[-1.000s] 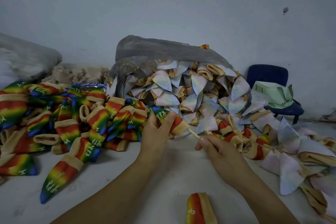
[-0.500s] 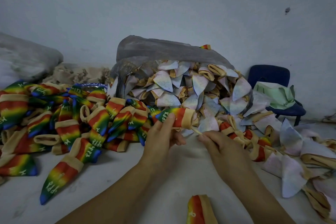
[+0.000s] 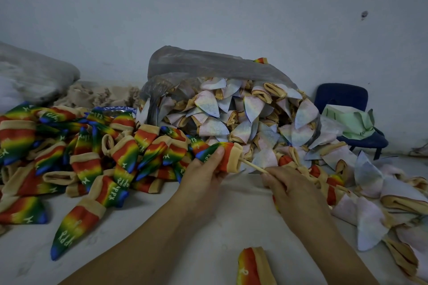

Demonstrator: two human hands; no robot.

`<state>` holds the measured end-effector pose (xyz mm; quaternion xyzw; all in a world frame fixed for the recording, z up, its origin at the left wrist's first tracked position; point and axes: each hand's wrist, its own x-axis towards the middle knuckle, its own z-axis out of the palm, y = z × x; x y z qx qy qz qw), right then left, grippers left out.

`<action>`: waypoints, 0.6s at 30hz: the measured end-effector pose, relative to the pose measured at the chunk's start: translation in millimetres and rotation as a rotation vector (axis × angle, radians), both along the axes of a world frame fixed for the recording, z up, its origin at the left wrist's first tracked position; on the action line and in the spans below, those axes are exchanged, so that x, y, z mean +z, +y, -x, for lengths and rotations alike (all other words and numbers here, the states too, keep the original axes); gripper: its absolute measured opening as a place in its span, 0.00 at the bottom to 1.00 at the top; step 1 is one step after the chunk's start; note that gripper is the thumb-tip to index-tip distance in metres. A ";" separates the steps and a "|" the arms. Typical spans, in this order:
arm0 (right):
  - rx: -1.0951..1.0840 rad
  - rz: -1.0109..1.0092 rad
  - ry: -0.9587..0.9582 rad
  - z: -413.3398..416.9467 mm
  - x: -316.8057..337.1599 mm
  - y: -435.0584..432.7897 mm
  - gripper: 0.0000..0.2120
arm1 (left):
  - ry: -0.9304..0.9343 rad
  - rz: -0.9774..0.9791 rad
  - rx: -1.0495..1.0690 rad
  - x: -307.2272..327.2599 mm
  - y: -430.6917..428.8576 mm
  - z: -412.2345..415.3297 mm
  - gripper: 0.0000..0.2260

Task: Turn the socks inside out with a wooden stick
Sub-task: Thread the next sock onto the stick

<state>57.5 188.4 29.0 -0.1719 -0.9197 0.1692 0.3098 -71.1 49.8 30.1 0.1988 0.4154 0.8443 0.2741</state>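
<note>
Now, with your left hand (image 3: 203, 173) wrapping its fingers round the rainbow-striped, tan-cuffed sock (image 3: 228, 155) raised mid-scene and your right hand (image 3: 291, 190) pinching the thin wooden stick (image 3: 253, 166) poking from its cuff, slide the stick straight out without bunching the fabric.

Beyond my right hand (image 3: 294, 190) and well off to its right, a dark blue chair (image 3: 340, 97) stands by the pale grey wall (image 3: 231, 18), which bears two dark smudges. Below my hand lies a pale, scuffed floor (image 3: 231, 217). The light is dim and even.
</note>
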 end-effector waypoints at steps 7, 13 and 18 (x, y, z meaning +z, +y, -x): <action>0.039 0.179 -0.014 2.4 -4.5 -8.8 0.11 | 0.222 0.107 0.007 -5.5 4.2 -1.8 0.11; -0.003 0.097 -0.043 5.0 -6.8 -10.1 0.13 | 0.450 0.433 0.225 -14.6 4.2 2.4 0.20; 0.021 0.114 -0.038 2.7 -5.7 -5.7 0.11 | 0.375 0.384 0.299 -15.1 2.0 5.5 0.26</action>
